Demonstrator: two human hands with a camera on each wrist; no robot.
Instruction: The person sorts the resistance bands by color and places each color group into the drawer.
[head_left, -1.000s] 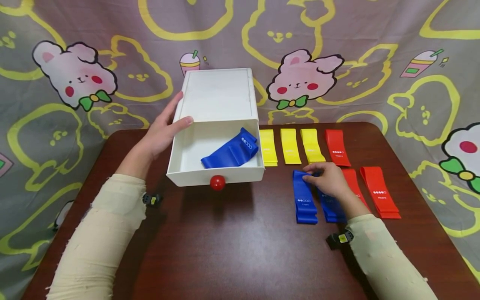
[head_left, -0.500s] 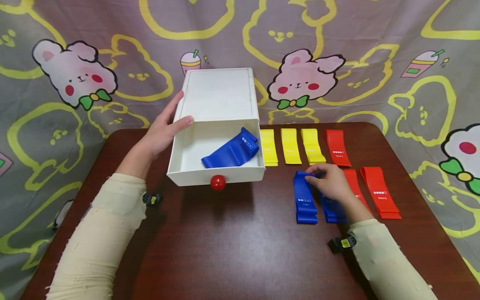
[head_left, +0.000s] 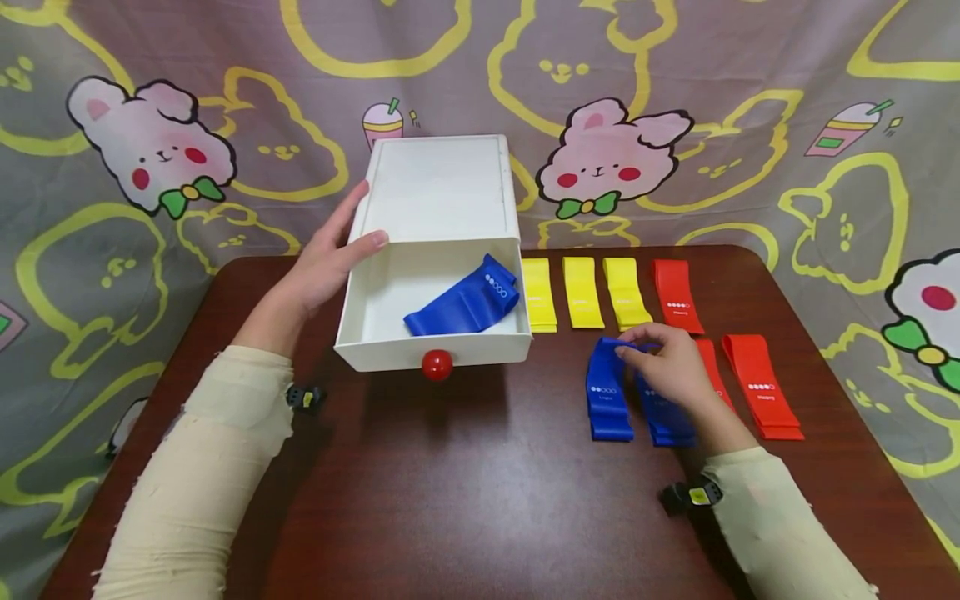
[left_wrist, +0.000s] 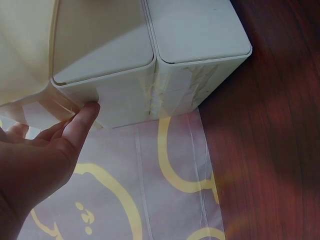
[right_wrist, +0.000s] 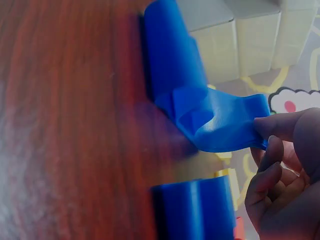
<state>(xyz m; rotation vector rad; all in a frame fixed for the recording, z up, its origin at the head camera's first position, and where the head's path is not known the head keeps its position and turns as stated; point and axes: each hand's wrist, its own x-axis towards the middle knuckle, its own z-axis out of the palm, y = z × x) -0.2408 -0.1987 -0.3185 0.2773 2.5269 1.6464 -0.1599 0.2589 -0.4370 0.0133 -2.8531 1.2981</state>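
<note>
My right hand point(head_left: 671, 367) pinches the far end of a blue resistance band point(head_left: 609, 404) between thumb and fingers. In the right wrist view that end of the band point(right_wrist: 227, 120) is raised and bent, while the near part lies on the table. Partly under my hand, a second blue band point(head_left: 670, 421) lies beside it. My left hand point(head_left: 315, 271) rests against the left side of a white drawer unit point(head_left: 442, 187), its thumb on the top front edge and its fingers along the side. The unit's top drawer point(head_left: 382, 287) is pulled out, with one blue band point(head_left: 461, 304) lying slantwise inside.
Several yellow bands point(head_left: 582, 293) lie in a row right of the drawer unit. Red bands point(head_left: 761, 387) lie farther right, one partly behind my right hand. A red knob point(head_left: 437, 365) sticks out from the drawer front. A patterned curtain point(head_left: 465, 75) hangs behind the brown table point(head_left: 450, 500).
The pinched blue band's far end has risen slightly, and its near end has shifted a little away from me. The left hand and drawer have not visibly moved.
</note>
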